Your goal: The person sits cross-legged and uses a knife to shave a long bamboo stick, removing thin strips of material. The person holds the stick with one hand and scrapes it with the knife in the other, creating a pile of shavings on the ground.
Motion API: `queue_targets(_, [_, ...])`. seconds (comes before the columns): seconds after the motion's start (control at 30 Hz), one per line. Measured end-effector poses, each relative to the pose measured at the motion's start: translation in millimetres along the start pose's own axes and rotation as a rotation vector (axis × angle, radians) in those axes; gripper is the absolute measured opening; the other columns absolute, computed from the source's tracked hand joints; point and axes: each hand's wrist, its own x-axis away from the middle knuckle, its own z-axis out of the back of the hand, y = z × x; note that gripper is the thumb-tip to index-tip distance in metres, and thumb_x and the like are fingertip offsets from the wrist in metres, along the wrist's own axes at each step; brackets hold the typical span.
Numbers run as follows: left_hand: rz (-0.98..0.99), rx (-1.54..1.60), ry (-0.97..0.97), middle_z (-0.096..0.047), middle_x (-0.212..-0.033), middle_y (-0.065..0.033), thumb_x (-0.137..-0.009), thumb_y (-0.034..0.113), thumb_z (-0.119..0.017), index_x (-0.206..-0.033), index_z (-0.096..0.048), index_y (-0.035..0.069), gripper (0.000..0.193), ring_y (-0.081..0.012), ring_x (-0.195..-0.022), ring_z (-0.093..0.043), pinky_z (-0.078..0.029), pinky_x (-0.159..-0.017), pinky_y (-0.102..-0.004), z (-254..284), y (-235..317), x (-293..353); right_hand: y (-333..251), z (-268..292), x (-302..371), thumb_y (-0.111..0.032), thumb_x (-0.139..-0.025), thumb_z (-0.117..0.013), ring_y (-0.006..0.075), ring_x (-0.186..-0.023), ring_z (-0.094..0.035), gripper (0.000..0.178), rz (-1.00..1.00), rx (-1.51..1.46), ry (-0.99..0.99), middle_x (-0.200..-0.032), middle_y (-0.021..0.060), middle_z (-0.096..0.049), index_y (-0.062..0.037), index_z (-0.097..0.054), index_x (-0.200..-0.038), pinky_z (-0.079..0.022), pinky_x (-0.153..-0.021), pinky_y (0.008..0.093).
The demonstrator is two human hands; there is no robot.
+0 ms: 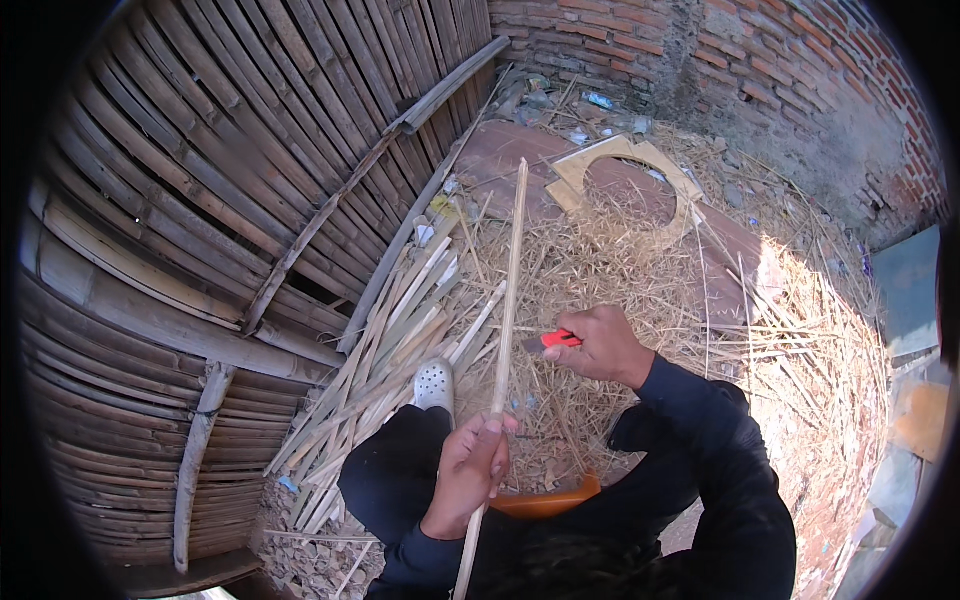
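Note:
A long, pale bamboo strip (510,300) runs nearly upright through the middle of the view, its far tip over a reddish-brown board. Low on the strip, my left hand (472,470) is closed around it, thumb on top. To the right of the strip, my right hand (603,345) grips a red-handled utility knife (560,340). Its short dark blade points left toward the strip; a small gap seems to lie between them. Most of the knife's handle is hidden in my fist.
Many split bamboo strips (400,345) lie in a pile at left, beside my white clog (434,384). Shavings (610,265) cover the ground. A board with a round cut-out (690,185) lies farther off. A bamboo wall (240,150) and a brick wall (640,35) close in the space.

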Motion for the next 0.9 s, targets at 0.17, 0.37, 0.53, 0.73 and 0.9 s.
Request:
queue_targets(0.17, [0.013, -0.016, -0.024, -0.036, -0.054, 0.003, -0.101, 0.022, -0.041, -0.101, -0.052, 0.0, 0.024, -0.0048, -0.037, -0.028, -0.024, -0.039, -0.0195, -7.3, 2.4, -0.1, -7.8, -19.4, 5.8, -0.065, -0.079, -0.056, 0.032, -0.049, -0.056, 0.058, 0.148, 0.081, 0.041, -0.052, 0.0102, -0.053, -0.0086, -0.056, -0.065, -0.041, -0.045, 0.0411])
queue_targets(0.37, [0.049, -0.001, -0.049, -0.036, -0.054, 0.0037, -0.101, 0.023, -0.042, -0.1, -0.052, 0.002, 0.023, -0.0041, -0.037, -0.028, -0.023, -0.036, -0.0194, -10.5, -5.1, -1.3, 32.5, -16.6, -12.3, -0.07, -0.077, -0.054, 0.029, -0.048, -0.059, 0.062, -0.019, 0.192, 0.064, -0.054, 0.0095, -0.057, -0.0104, -0.06, -0.062, -0.044, -0.044, 0.0395])
queue_targets(0.53, [0.1, -0.038, -0.053, -0.039, -0.058, 0.0047, -0.101, 0.024, -0.043, -0.104, -0.052, 0.005, 0.022, -0.0026, -0.047, -0.031, -0.025, -0.041, -0.0192, -4.4, -1.6, 2.9, -4.9, -22.4, 4.5, -0.069, -0.08, -0.05, 0.0311, -0.051, -0.06, 0.064, 0.14, 0.106, -0.044, -0.051, 0.0116, -0.056, -0.009, -0.061, -0.064, -0.045, -0.046, 0.0417])
queue_targets(0.73, [0.139, -0.129, -0.123, -0.038, -0.055, 0.0049, -0.102, 0.026, -0.041, -0.1, -0.05, 0.005, 0.022, -0.0029, -0.04, -0.03, -0.027, -0.036, -0.0187, -17.3, -18.3, 12.1, 98.2, 9.2, -34.0, -0.063, -0.087, -0.044, 0.0351, -0.054, -0.06, 0.065, -0.381, 0.257, 0.175, -0.053, 0.0161, -0.057, -0.0054, -0.062, -0.062, -0.046, -0.053, 0.0465])
queue_targets(0.9, [0.065, -0.143, -0.084, -0.039, -0.057, 0.0047, -0.101, 0.024, -0.042, -0.102, -0.052, 0.004, 0.022, -0.0022, -0.044, -0.031, -0.025, -0.037, -0.0195, -10.9, -12.8, 11.1, 34.0, 0.0, -12.6, -0.063, -0.084, -0.051, 0.0346, -0.052, -0.059, 0.061, -0.137, 0.2, -0.035, -0.05, 0.0145, -0.055, -0.008, -0.064, -0.063, -0.045, -0.051, 0.0447])
